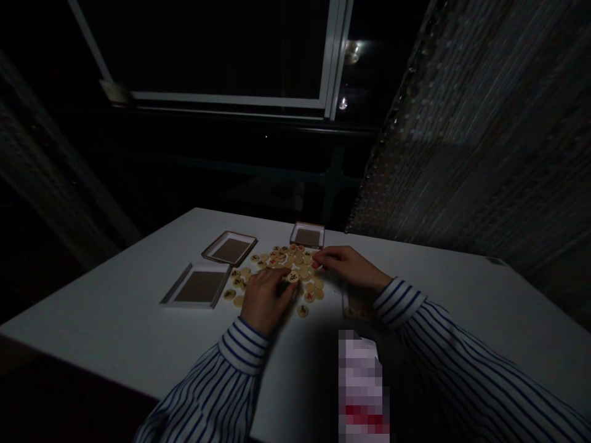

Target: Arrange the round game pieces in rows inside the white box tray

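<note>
1. The white table (115, 320) fills the lower half of the view, and everything else lies near its middle.
2. Three shallow rectangular trays rest flat on it. The near tray (197, 286) and the middle tray (229, 248) lie side by side at the left, long sides running left to right. The small tray (307, 235) sits at the far edge of the pieces.
3. The scattered discs (295, 261) are round, pale game pieces with dark or red marks, lying flat and mostly face up. The patch is longer across the table than front to back, running from beside the near tray up toward the small tray.
4. The right hand (346, 267) rests palm down at the patch's right edge. Its fingers are held together, pointing left, with tips on the discs. Whether they grip one cannot be told.
5. The left hand (265, 298) lies at the near side, fingers curled.
6. The marked disc (292, 277) is pinched at its edge by the left fingertips. It is round, so no long axis shows, and its marked face points up.
</note>
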Available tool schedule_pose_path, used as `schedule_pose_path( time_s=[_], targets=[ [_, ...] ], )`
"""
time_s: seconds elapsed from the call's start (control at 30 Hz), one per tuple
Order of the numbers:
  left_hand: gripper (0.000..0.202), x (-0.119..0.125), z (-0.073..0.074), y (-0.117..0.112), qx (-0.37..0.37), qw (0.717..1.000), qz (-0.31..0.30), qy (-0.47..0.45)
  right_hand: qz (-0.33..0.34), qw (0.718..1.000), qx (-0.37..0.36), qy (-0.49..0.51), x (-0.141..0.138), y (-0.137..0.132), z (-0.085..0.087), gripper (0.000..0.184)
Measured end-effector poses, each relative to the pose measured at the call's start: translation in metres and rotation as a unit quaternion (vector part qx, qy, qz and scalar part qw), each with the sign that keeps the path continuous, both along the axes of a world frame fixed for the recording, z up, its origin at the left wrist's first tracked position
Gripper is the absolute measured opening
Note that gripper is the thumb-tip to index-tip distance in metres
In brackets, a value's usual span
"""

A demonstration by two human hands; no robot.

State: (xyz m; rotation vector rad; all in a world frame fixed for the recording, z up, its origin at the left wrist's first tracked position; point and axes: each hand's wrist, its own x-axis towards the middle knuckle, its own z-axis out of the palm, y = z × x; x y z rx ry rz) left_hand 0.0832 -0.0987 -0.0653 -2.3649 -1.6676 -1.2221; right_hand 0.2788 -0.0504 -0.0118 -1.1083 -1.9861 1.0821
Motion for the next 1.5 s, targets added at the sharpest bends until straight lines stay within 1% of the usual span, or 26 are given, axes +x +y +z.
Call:
schedule_pose_path(
  time_s=[0.2,0.37,0.67,0.87,1.13,1.3,1.4,1.5],
  targets=[
    [0.026,0.019,0.004,-0.006,-0.003,1.000,-0.016,0.002,-0.009,0.999,-0.021,0.032,0.012,-0.014,0.001,0.024],
    [0.026,0.034,0.004,-0.008,-0.003,0.999,-0.031,0.005,-0.024,0.998,-0.044,0.044,0.023,-0.023,-0.002,0.023],
    [0.026,0.055,0.009,-0.009,-0.026,0.998,-0.050,0.023,-0.036,0.996,-0.045,0.070,0.043,-0.030,-0.008,0.023],
    [0.024,0.066,0.007,-0.004,-0.025,0.998,-0.062,0.021,-0.047,0.994,-0.047,0.090,0.049,-0.031,-0.011,0.022],
    [0.022,0.082,0.007,0.005,-0.026,0.997,-0.076,0.016,-0.076,0.993,-0.031,0.089,0.059,-0.029,-0.014,0.020],
    [0.023,0.089,0.008,0.013,-0.026,0.996,-0.080,0.015,-0.108,0.993,0.014,0.054,0.065,-0.025,-0.021,0.020],
    [0.022,0.094,0.005,0.019,-0.027,0.996,-0.081,0.004,-0.131,0.990,0.034,0.029,0.068,-0.021,-0.024,0.020],
    [0.023,0.098,-0.003,0.022,-0.025,0.997,-0.078,-0.011,-0.138,0.990,0.037,0.012,0.071,-0.019,-0.026,0.021]
  ],
)
